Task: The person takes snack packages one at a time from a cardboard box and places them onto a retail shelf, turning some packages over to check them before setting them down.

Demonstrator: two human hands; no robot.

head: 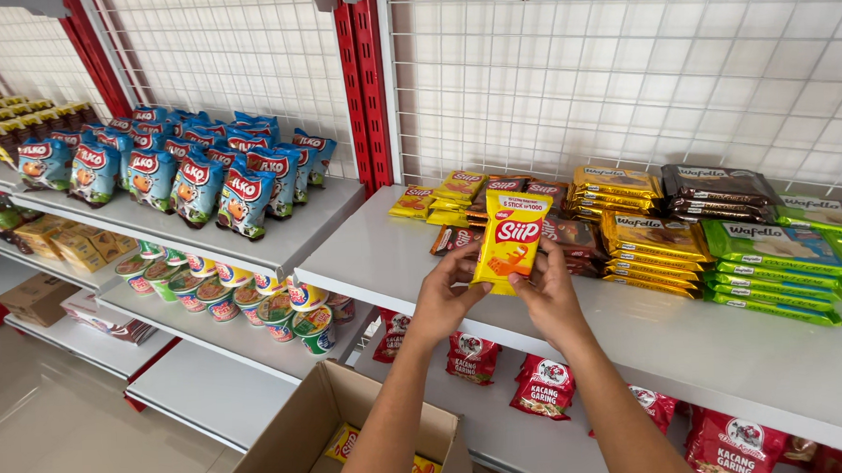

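Above the white shelf's (403, 266) front edge, left hand (440, 297) and right hand (546, 292) pinch an upright yellow snack pack (510, 238). Bare shelf lies leftward; stacked wafer packs (648, 241) crowd right. Below sits an open cardboard box (288, 441).

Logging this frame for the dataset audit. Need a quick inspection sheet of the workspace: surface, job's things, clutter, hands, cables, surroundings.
Surface: white shelf, front part bare.
Job's things: yellow snack packet held upright above the shelf; open cardboard box below with more yellow packets inside.
Clutter: yellow wafer packs, green wafer packs, dark wafer packs stacked at the shelf back; red peanut bags on the shelf below.
Hands: left hand and right hand both grip the packet's lower edge with the fingers.
Cables: nothing seen.
Surroundings: white wire grid backing, red uprights, blue pouches and cup noodles on the left shelves.
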